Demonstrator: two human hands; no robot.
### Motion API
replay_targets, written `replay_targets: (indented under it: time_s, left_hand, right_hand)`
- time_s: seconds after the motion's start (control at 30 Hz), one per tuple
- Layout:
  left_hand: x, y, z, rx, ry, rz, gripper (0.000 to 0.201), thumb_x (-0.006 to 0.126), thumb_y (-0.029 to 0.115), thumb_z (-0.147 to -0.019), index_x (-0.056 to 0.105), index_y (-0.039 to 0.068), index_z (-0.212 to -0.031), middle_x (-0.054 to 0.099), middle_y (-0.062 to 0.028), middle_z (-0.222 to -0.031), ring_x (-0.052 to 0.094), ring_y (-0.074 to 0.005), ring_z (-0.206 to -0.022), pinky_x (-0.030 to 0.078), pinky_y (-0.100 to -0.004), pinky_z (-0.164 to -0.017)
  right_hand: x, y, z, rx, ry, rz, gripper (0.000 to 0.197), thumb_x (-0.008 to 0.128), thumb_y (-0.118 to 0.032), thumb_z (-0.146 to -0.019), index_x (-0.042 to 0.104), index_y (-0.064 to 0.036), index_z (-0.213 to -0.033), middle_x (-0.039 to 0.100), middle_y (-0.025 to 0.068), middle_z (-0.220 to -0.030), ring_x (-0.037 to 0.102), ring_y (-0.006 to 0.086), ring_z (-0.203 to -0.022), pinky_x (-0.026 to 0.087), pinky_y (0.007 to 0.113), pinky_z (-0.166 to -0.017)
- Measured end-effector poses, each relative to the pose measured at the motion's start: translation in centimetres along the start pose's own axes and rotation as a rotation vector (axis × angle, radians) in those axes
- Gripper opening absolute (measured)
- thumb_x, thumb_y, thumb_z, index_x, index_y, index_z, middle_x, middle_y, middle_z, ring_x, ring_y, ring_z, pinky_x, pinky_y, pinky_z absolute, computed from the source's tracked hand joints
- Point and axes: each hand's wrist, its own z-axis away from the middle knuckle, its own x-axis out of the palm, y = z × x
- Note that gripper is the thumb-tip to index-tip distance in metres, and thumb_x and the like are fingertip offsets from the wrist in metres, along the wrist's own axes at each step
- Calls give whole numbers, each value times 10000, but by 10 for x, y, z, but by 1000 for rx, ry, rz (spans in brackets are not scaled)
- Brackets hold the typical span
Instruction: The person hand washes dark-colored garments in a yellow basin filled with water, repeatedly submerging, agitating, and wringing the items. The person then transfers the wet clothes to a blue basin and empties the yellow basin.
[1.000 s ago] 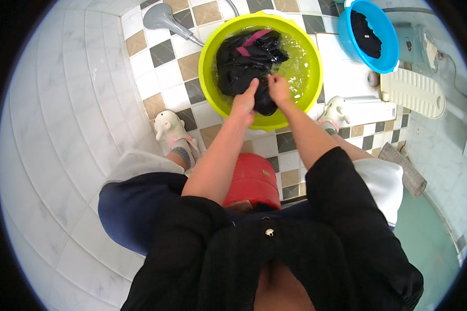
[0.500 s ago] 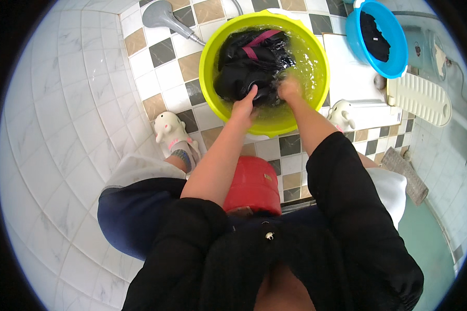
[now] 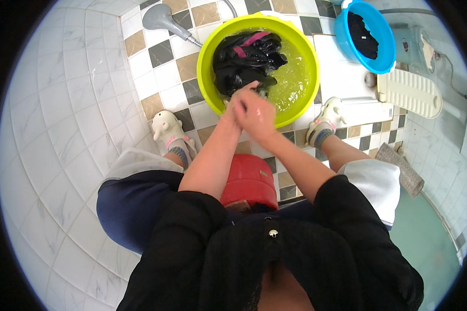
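A lime-green basin (image 3: 206,98) holds water and a bunched, wet black garment (image 3: 238,59) with a pink strip (image 3: 255,38). The cloth lies in the left part of the basin; rippled water shows at the right. My left hand (image 3: 235,101) is over the basin's near rim, beside the cloth's near edge. Across it lies my right hand (image 3: 257,115), bent over the left hand and hiding much of it. A finger or thumb sticks out toward the cloth. Motion smears the right hand's fingers, and I cannot tell whether the left touches the garment.
A blue basin (image 3: 342,31) with dark cloth (image 3: 363,36) stands at the far right. A grey shower head (image 3: 158,18) lies on the tiled floor (image 3: 174,98). Between my legs is a red stool-like object (image 3: 249,179). A cream ribbed board (image 3: 412,92) is at the right.
My right hand has come out of the water and moved left and nearer, over my left hand. My left hand has shifted slightly left and nearer. The garment has settled leftward.
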Motion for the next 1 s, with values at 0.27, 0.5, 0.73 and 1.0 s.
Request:
replay_targets:
  time_s: [0.27, 0.5, 0.73, 1.0]
  left_hand:
    - [73, 11, -2, 57, 387, -75, 495, 670, 348, -834, 513, 69, -1212, 580, -102, -1140, 558, -268, -1060, 433, -459, -938]
    - [52, 8, 0, -226, 419, -132, 804, 617, 646, -740, 455, 89, -1297, 556, -108, -1199, 510, -272, -1138, 374, -475, -992]
    - [36, 14, 5, -159, 265, 45, 351, 670, 363, -830, 652, 79, -1036, 666, -36, -990, 629, -196, -836, 516, -339, -743]
    - [68, 8, 1, -16, 537, -190, 557, 740, 299, -777, 514, 41, -1217, 576, -104, -1177, 572, -245, -1038, 445, -418, -921]
  right_hand:
    - [22, 170, -46, 573, -76, 77, 414, 481, -389, -892, 647, -16, -955, 619, 279, -879, 595, 448, -847, 471, 480, -758]
    - [27, 139, -27, 648, -90, 69, 349, 522, -349, -876, 604, -11, -908, 617, 266, -952, 592, 437, -890, 468, 482, -765]
    - [8, 2, 9, 209, -181, 25, 234, 538, -282, -851, 607, -67, -908, 631, 199, -811, 603, 416, -759, 472, 508, -677]
    - [35, 180, -39, 663, 13, 74, 389, 507, -321, -858, 648, 42, -850, 631, 259, -808, 620, 431, -793, 476, 474, -714]
